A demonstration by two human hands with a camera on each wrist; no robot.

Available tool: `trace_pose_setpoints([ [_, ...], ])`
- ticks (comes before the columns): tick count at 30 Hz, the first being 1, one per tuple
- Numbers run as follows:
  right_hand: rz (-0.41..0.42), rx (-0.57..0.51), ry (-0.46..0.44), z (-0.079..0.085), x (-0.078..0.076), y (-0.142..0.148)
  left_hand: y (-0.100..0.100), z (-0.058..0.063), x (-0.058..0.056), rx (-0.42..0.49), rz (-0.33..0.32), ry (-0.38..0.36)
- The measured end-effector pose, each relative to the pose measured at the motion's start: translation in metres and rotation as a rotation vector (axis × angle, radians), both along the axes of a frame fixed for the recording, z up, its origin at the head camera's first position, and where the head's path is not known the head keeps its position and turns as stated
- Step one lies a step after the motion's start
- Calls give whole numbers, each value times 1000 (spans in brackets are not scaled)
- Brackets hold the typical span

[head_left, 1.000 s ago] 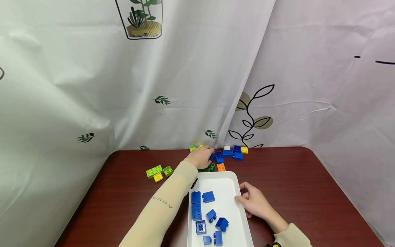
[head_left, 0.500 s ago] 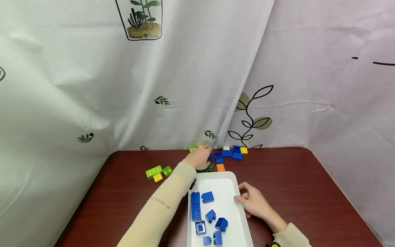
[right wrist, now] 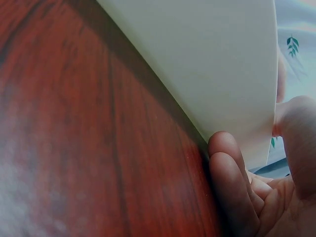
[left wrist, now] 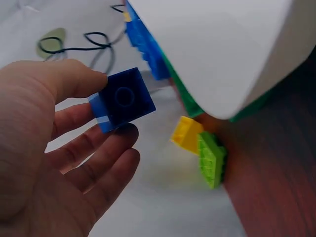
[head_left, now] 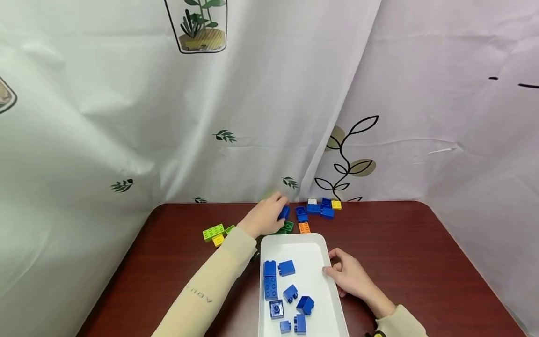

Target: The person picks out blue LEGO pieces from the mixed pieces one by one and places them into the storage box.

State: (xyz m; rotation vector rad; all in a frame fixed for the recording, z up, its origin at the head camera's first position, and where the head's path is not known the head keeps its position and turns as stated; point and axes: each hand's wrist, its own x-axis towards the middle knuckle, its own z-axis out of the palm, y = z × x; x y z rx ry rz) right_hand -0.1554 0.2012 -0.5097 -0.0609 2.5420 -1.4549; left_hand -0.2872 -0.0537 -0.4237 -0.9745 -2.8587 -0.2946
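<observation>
In the head view, my left hand [head_left: 262, 219] is at the back of the table beyond the white tray [head_left: 309, 250]. It pinches a blue toy building brick [left wrist: 127, 98] between thumb and fingers, and the left wrist view looks into the brick's hollow underside. My right hand [head_left: 353, 277] grips the tray's right side, thumb at the rim; in the right wrist view its fingertips [right wrist: 224, 143] press against the outer wall. Inside the tray lie several blue bricks [head_left: 271, 286], some upright, some tipped on their sides.
Several blue bricks [head_left: 313, 208], a white one [head_left: 311, 201] and a yellow one [head_left: 336, 205] sit along the table's back edge. An orange brick [head_left: 304, 228] and green bricks [head_left: 287, 226] lie just behind the tray. Lime bricks [head_left: 214, 232] and a yellow brick [head_left: 218, 240] are to the left.
My left hand has shifted left and back from the pile, with the blue brick now plainly in its fingers. My right hand and the tray stay put; the head view has turned slightly.
</observation>
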Motion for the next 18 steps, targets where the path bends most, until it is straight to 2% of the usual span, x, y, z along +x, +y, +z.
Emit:
trace_pose_setpoints([
  [5, 2, 9, 1, 0, 0, 1, -9, 7, 29, 51, -30, 22],
  [11, 0, 11, -2, -1, 0, 1, -14, 11, 66, 70, -76, 40],
  [14, 0, 11, -3, -1, 0, 1, -15, 8, 82, 55, -117, 19],
  [18, 0, 13, -5, -1, 0, 1, -16, -1, 100, 21, -171, -55],
])
